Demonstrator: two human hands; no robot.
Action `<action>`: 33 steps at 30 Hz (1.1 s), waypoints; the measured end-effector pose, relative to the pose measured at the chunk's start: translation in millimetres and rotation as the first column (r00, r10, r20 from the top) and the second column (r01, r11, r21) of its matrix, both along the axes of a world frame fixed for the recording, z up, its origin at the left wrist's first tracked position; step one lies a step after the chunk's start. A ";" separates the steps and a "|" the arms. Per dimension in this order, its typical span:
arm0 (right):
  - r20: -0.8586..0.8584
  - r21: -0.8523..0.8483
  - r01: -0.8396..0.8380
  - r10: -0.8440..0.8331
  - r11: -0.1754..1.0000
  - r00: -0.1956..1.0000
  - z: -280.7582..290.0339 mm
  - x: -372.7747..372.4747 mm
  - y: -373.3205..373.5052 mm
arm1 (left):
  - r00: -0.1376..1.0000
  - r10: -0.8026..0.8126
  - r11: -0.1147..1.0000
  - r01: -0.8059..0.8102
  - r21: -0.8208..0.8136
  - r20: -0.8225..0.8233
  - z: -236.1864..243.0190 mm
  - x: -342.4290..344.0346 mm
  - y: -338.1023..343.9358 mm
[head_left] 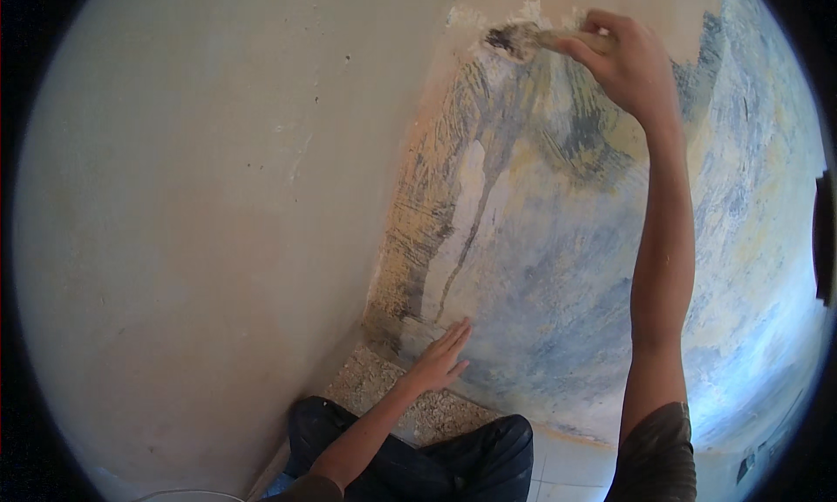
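High on the wall, my right hand point(623, 57) is closed around the pale handle of a paintbrush point(523, 42). The brush's wide, stained head points left and has a dark end. It meets the wall near the corner, below some jagged white patches. Lower down, my left hand point(443, 360) is held with its fingers stretched out, close to or against the base of the patchy wall point(558, 267); whether it touches cannot be told. Nothing is in it. Grey, blue and yellowish marks cover that wall, with dark streaks and drips along its left side.
A plain beige wall point(192, 197) joins the patchy one at a corner on the left. Crumbly rubble point(440, 415) lies along the floor before my bent knees point(488, 454). Pale floor tiles point(562, 476) show at lower right, and a dark object point(824, 239) stands at the right rim.
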State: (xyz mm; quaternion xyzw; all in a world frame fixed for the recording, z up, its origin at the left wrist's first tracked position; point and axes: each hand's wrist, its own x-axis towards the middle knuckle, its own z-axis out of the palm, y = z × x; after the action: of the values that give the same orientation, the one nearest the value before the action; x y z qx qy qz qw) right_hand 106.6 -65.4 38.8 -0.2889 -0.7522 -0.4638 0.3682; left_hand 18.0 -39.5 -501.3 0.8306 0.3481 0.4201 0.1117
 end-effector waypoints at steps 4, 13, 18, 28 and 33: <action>-0.054 0.027 -0.046 0.048 0.999 0.997 -11.3 3.0 26.2 | 1.000 -0.028 1.000 0.028 -0.002 0.003 8.4 4.3 1.3; -0.067 -0.010 -0.089 0.088 0.996 0.994 -14.1 -2.1 28.2 | 0.999 -0.027 0.999 0.026 0.019 0.019 9.6 0.8 -0.5; -0.049 -0.086 -0.019 0.015 0.996 0.999 -9.6 -6.3 7.4 | 1.000 -0.006 1.000 0.005 -0.005 -0.020 4.0 -2.1 -2.6; -0.329 0.097 -0.276 0.293 0.956 0.898 -80.0 17.2 26.7 | 0.992 -0.077 0.997 0.079 -0.017 0.098 25.3 3.9 -10.2; -0.677 -0.038 -0.427 0.291 0.903 0.676 -228.3 29.6 8.4 | 0.815 -0.188 0.917 0.345 -0.199 0.548 56.8 -3.0 -21.0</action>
State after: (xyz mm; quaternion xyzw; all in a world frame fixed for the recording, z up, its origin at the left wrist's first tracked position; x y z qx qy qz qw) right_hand 136.2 -57.0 -189.5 -0.3128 -0.6575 -0.1755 0.6626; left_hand 15.0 -60.5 -444.5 0.7019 0.2415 0.5522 0.3796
